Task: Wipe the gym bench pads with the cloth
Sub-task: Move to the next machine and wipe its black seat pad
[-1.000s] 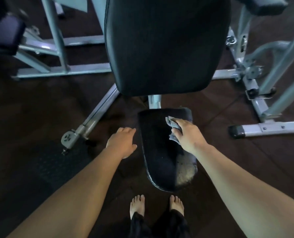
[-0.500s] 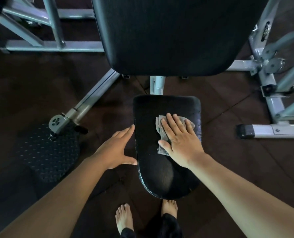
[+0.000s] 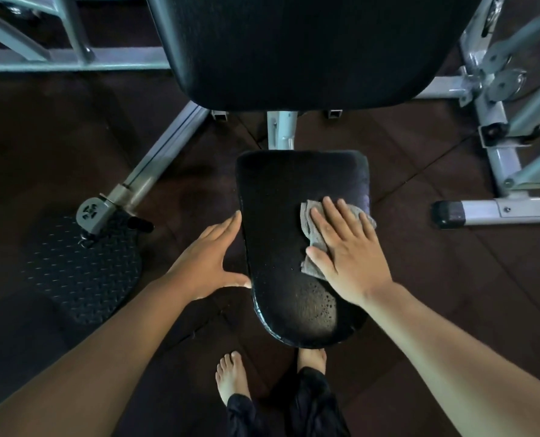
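Floor (image 3: 57, 159): dark brown rubber tiles, seams visible. Metal frame (image 3: 73, 63): pale grey tubes, upper left and right. Foot bar (image 3: 514, 209), right: 1 black end cap (image 3: 446, 215). Round studded black plate (image 3: 82, 272), left, on floor. Light dim.

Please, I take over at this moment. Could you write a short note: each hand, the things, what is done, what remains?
Left hand: open, fingers straight, against the left edge of the seat pad.
Right hand: open, flat, pressing the grey cloth on the seat pad's right side.
Done: seat pad wiping is under way; how much, cannot tell.
Left: finish the seat pad, its speckled near end too, then the back pad beyond it.
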